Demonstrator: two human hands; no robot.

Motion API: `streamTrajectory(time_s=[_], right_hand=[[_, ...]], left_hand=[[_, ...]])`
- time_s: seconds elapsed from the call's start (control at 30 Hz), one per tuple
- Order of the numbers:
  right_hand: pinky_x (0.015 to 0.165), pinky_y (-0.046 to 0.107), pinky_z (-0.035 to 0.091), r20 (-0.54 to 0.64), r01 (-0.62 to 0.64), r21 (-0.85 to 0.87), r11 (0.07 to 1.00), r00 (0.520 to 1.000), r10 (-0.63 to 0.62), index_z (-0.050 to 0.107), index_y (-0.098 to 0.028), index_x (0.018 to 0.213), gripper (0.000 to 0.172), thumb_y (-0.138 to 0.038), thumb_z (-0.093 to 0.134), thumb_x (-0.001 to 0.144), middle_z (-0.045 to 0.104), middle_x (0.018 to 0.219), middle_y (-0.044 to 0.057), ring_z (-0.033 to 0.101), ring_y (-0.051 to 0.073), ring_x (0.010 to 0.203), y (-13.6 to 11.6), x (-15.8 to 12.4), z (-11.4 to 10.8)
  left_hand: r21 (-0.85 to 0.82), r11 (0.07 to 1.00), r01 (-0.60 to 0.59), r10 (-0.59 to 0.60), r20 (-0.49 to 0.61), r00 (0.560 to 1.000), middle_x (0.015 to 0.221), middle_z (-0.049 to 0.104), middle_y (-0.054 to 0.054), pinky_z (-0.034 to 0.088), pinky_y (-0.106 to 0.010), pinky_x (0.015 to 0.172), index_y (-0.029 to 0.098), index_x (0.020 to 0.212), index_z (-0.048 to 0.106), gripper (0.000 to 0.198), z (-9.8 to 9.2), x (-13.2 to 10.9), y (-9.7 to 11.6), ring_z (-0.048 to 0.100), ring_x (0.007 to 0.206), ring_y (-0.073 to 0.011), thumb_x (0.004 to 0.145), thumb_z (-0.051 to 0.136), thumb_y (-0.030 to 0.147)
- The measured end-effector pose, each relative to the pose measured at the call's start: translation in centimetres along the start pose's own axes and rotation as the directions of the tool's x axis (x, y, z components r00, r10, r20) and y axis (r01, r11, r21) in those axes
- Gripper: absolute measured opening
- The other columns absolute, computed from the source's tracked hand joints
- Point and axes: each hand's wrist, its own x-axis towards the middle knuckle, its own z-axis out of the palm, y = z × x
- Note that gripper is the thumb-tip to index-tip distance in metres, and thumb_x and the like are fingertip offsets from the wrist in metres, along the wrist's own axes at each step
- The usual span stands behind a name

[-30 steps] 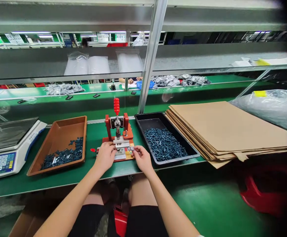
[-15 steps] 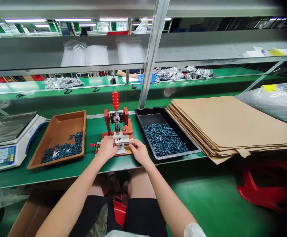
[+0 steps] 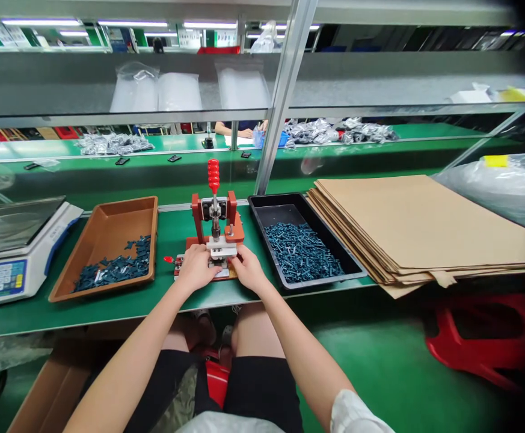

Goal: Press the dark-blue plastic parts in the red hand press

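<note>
A toggle-clamp press with a red frame and an upright red ribbed handle stands on the green bench. My left hand is at the left of its metal block, fingers curled against the fixture. On the other side my right hand pinches close to the block's right edge. Whatever lies between the fingertips is too small to make out. Left of the press, a brown tray contains small dark blue parts. A black tray on the right holds a heap of similar-looking thin parts.
A digital scale occupies the bench's left end. Flat cardboard sheets are stacked at the right, beside a plastic-wrapped bundle. A metal post rises behind the press. Another person's arm shows at the bench beyond.
My right hand has shifted slightly left and closer in against the block. My left hand stays at the fixture. The view has tilted slightly.
</note>
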Motion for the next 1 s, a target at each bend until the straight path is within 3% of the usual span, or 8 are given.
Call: streamTrajectory(time_s=[0.17, 0.33, 0.63, 0.73, 0.8, 0.9, 0.93, 1.0], right_hand=[[0.101, 0.038, 0.048, 0.073, 0.049, 0.002, 0.999, 0.996, -0.049, 0.073, -0.023, 0.108, 0.028, -0.017, 0.054, 0.089, 0.072, 0.115, 0.006, 0.065, 0.023, 0.11, 0.3, 0.4, 1.6], [0.099, 0.039, 0.051, 0.034, 0.014, 0.003, 1.0, 0.999, -0.015, 0.075, -0.024, 0.107, 0.028, -0.017, 0.058, 0.087, 0.073, 0.111, 0.006, 0.067, 0.024, 0.106, 0.1, 0.8, 2.1], [0.1, 0.041, 0.051, 0.006, 0.11, -0.13, 0.985, 0.994, -0.11, 0.076, -0.024, 0.106, 0.03, -0.014, 0.055, 0.087, 0.071, 0.114, 0.008, 0.066, 0.025, 0.108, -0.1, 0.3, 1.7], [0.099, 0.041, 0.052, 0.001, 0.111, -0.13, 0.985, 0.994, -0.111, 0.076, -0.024, 0.102, 0.027, -0.016, 0.056, 0.086, 0.071, 0.113, 0.008, 0.066, 0.026, 0.107, 0.1, 0.3, 1.8], [0.099, 0.04, 0.052, -0.001, 0.11, -0.126, 0.986, 0.994, -0.111, 0.077, -0.024, 0.1, 0.025, -0.016, 0.057, 0.086, 0.07, 0.113, 0.008, 0.066, 0.025, 0.107, 0.0, 0.3, 1.8], [0.098, 0.04, 0.052, 0.004, 0.09, -0.129, 0.988, 0.996, -0.091, 0.077, -0.023, 0.096, 0.024, -0.015, 0.058, 0.084, 0.07, 0.112, 0.008, 0.066, 0.025, 0.106, -0.2, 0.3, 1.7], [0.098, 0.039, 0.052, 0.001, 0.074, -0.129, 0.989, 0.997, -0.074, 0.078, -0.023, 0.095, 0.024, -0.015, 0.059, 0.083, 0.07, 0.112, 0.008, 0.066, 0.025, 0.106, -0.2, 0.3, 1.7], [0.098, 0.039, 0.052, -0.012, 0.035, -0.108, 0.994, 0.999, -0.037, 0.077, -0.024, 0.096, 0.024, -0.015, 0.06, 0.081, 0.07, 0.113, 0.007, 0.066, 0.025, 0.106, -0.1, 0.4, 1.6]], left_hand=[[-0.005, 1.0, 0.001, -0.001, -0.017, 1.0, 0.112, 0.069, -0.012, 0.048, -0.049, 0.097, 0.021, 0.102, 0.075, 0.027, 0.1, -0.3, 0.1, 0.058, 0.113, -0.0352, 0.078, 0.074, 0.036], [-0.02, 1.0, -0.001, 0.0, -0.047, 0.999, 0.11, 0.069, -0.012, 0.049, -0.05, 0.096, 0.021, 0.095, 0.075, 0.022, 0.3, -0.4, 0.0, 0.059, 0.111, -0.035, 0.079, 0.074, 0.036], [-0.039, 0.998, -0.043, 0.039, -0.083, 0.996, 0.107, 0.069, -0.012, 0.05, -0.05, 0.098, 0.021, 0.093, 0.075, 0.018, 0.6, -1.2, 0.3, 0.058, 0.111, -0.0334, 0.08, 0.073, 0.033], [-0.045, 0.991, -0.125, 0.114, -0.191, 0.975, 0.12, 0.067, -0.011, 0.047, -0.049, 0.105, 0.022, 0.104, 0.073, 0.021, -0.2, -3.0, -0.4, 0.056, 0.118, -0.0311, 0.084, 0.068, 0.028], [-0.048, 0.996, -0.077, 0.053, -0.387, 0.92, 0.131, 0.063, -0.011, 0.04, -0.05, 0.113, 0.023, 0.113, 0.071, 0.027, -1.2, -3.9, -1.5, 0.052, 0.127, -0.031, 0.088, 0.063, 0.03], [-0.233, 0.968, 0.089, -0.213, -0.586, 0.782, 0.137, 0.06, -0.014, 0.037, -0.05, 0.117, 0.021, 0.125, 0.063, 0.038, -2.3, -3.6, -3.1, 0.051, 0.132, -0.0301, 0.095, 0.052, 0.042], [-0.319, 0.942, 0.108, -0.28, -0.565, 0.776, 0.139, 0.059, -0.015, 0.038, -0.049, 0.117, 0.021, 0.132, 0.059, 0.043, -2.3, -3.0, -3.2, 0.052, 0.133, -0.0286, 0.099, 0.044, 0.045], [-0.398, 0.913, 0.09, -0.283, -0.459, 0.842, 0.146, 0.055, -0.016, 0.039, -0.048, 0.117, 0.019, 0.144, 0.046, 0.054, -1.6, -1.8, -2.8, 0.049, 0.138, -0.0276, 0.101, 0.033, 0.05]])
